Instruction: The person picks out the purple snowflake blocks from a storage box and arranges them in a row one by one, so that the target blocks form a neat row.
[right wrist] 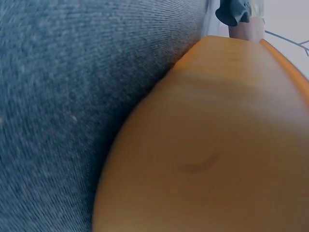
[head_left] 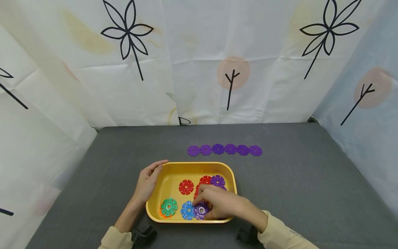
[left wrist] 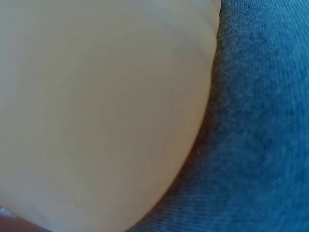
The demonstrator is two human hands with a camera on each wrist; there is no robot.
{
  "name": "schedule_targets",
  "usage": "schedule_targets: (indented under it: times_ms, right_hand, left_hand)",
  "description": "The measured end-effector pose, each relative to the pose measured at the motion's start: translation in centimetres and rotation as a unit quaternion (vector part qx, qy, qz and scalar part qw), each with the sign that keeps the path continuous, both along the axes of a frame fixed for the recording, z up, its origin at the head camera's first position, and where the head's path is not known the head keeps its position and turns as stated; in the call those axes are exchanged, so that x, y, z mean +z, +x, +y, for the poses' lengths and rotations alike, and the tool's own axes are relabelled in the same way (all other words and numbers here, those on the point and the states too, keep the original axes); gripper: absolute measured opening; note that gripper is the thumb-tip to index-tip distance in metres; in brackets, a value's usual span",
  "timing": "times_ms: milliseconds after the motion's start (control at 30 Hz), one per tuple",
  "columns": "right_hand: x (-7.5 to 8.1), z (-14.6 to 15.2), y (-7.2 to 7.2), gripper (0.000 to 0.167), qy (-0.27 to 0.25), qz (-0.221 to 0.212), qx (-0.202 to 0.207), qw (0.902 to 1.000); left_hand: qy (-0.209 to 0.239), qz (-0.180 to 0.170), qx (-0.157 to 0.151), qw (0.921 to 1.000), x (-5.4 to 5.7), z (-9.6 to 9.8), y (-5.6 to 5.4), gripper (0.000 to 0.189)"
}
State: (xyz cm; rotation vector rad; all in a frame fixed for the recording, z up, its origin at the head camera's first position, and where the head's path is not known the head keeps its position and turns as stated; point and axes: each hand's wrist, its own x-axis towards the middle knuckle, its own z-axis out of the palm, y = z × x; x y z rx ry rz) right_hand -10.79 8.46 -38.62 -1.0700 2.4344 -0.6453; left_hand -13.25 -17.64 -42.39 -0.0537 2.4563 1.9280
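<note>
A yellow tray (head_left: pixel 174 169) lies in front of me with toothed plastic flower discs in it. My left hand (head_left: pixel 147 183) holds the tray at its far left corner, fingers along the rim. Inside the tray my right hand (head_left: pixel 219 202) reaches down with curled fingers and pinches a purple flower disc (head_left: pixel 201 210). A blue disc (head_left: pixel 187 210) lies right beside that one. Red discs (head_left: pixel 186 187) and another purple disc (head_left: pixel 217 180) lie farther back; the hand covers part of this group. At the left, a green disc (head_left: pixel 169 207) overlaps an orange one (head_left: pixel 163 214).
Beyond the tray, a row of several purple discs (head_left: pixel 230 149) lies edge to edge on the grey table (head_left: pixel 289 173). Printed white cloth (head_left: pixel 199 90) stands behind and at the sides. The right wrist view mostly shows the tray's outer wall (right wrist: pixel 203 145) close up.
</note>
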Motion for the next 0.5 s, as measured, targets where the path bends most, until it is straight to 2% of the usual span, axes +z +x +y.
schedule_targets:
  times_ms: [167, 367, 500]
  right_hand:
    - [-0.28, -0.12, -0.04, 0.035, 0.003, 0.014, -0.010, 0.9998]
    - [-0.56, 0.09, -0.03, 0.035, -0.006, 0.045, -0.004, 0.9990]
    - [-0.53, 0.02, -0.06, 0.034, -0.017, 0.045, -0.017, 0.9987]
  left_hand:
    - [0.003, 0.000, -0.002, 1.0000, 0.01, 0.01, -0.08, 0.038]
    - [-0.002, 0.002, -0.001, 1.0000, -0.01, 0.03, -0.11, 0.038]
    - [-0.003, 0.002, 0.000, 1.0000, -0.14, 0.00, -0.17, 0.037]
